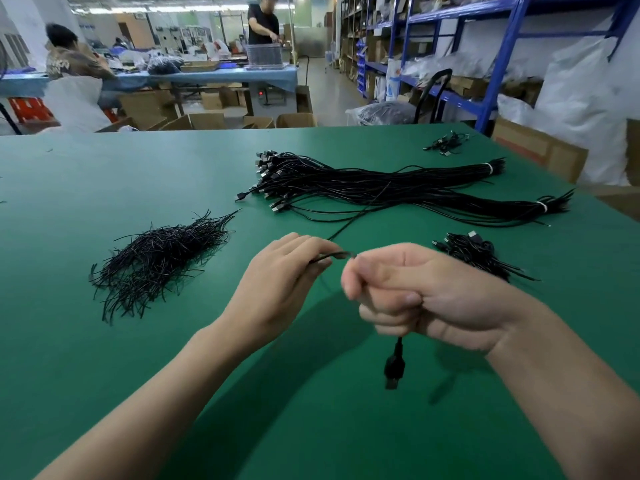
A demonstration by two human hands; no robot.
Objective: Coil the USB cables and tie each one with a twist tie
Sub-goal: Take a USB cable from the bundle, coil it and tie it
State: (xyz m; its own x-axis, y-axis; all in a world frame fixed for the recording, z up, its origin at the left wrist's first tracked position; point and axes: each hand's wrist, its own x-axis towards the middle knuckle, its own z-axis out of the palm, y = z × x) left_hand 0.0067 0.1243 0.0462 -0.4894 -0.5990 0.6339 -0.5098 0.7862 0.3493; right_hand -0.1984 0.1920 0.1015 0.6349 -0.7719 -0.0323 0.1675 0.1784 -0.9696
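My right grip [415, 296] is clenched round the cable [334, 254], the plug [392, 370] hanging free below as the coil's start. My left grip [277, 282] pinches it just beside, guiding the length trailing from the bundle [381, 188] toward the table's [104, 188] far edge. Twist ties [156, 265] lie leftward, near.

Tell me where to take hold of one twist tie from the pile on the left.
Pinch a free tip at the far right edge of the twist tie pile, coming from the right: ties there fan out singly, while the middle is tangled.
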